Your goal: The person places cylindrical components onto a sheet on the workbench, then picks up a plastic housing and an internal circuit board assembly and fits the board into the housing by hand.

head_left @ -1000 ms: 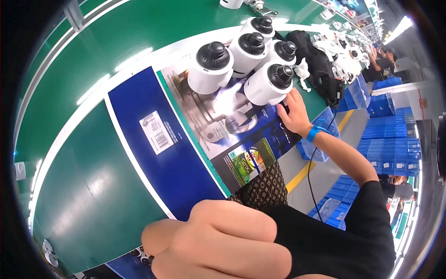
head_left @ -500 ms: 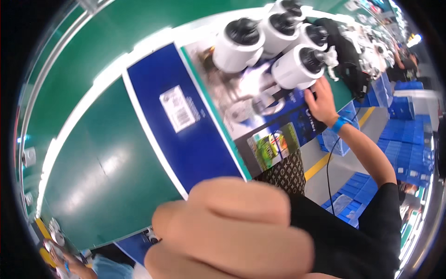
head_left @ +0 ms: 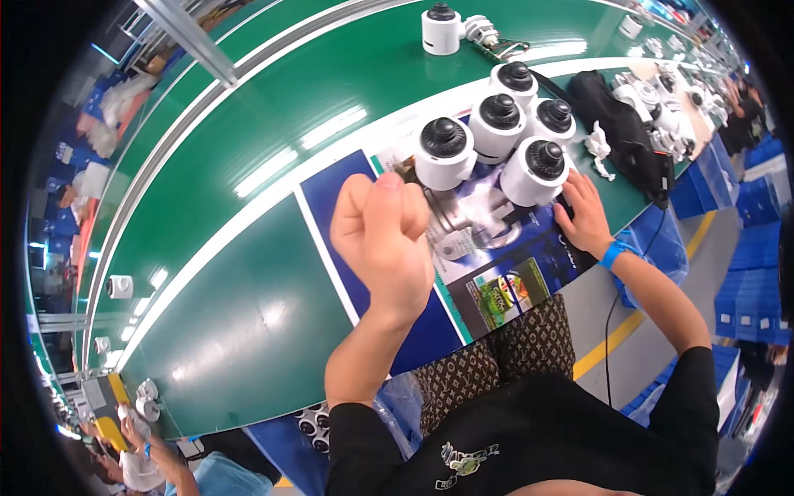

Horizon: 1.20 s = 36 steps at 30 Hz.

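Note:
My left hand is raised over the blue strip of a printed cardboard sheet, closed in a fist with the thumb across the curled fingers. Nothing shows in it. My right hand rests on the sheet's right side with its fingers spread. Its fingertips are right beside the nearest white cylindrical unit, which has a black ribbed top; whether they touch it I cannot tell. Several like units, among them a left one and a middle one, stand upright in a cluster at the sheet's far edge.
Beyond the cluster stands another white unit. A small white part lies beside a black bag at the right. Green bench top stretches left. Blue crates stand on the floor. A co-worker in light blue is at lower left.
My left fist has moved away from close to the camera, up and over the sheet. The view has shifted, showing more of the bench. My right hand stays beside the nearest white unit.

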Each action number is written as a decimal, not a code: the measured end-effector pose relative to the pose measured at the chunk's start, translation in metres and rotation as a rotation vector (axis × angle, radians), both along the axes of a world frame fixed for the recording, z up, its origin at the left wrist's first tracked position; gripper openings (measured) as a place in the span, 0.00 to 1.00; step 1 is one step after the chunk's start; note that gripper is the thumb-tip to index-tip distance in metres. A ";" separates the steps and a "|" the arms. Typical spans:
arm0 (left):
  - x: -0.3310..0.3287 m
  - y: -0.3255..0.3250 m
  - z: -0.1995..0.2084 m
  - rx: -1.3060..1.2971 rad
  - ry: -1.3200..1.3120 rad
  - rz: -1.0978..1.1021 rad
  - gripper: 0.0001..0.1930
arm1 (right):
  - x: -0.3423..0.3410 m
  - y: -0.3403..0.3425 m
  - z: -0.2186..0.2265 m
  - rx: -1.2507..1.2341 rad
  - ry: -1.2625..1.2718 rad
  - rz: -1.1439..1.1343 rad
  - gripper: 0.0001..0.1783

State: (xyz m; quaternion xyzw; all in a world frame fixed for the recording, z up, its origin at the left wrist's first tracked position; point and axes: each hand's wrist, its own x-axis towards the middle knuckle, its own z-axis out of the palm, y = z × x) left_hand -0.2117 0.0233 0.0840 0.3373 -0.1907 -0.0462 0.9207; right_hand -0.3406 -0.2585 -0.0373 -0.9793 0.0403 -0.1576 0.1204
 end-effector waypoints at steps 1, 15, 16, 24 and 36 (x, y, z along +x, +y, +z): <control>0.001 -0.001 0.000 0.002 0.009 -0.010 0.19 | -0.001 -0.001 -0.002 -0.004 -0.013 -0.002 0.27; 0.091 -0.002 -0.094 0.546 -0.240 0.507 0.20 | 0.000 0.005 -0.007 0.027 -0.044 -0.008 0.26; 0.105 0.007 -0.115 0.941 -0.468 0.721 0.21 | 0.001 0.005 -0.006 0.029 -0.036 -0.009 0.26; 0.129 0.019 -0.159 1.688 -0.797 0.694 0.19 | 0.001 0.003 -0.001 0.045 -0.055 -0.002 0.26; 0.128 0.029 -0.155 1.682 -0.795 0.637 0.19 | 0.000 0.006 0.001 0.070 -0.042 0.003 0.24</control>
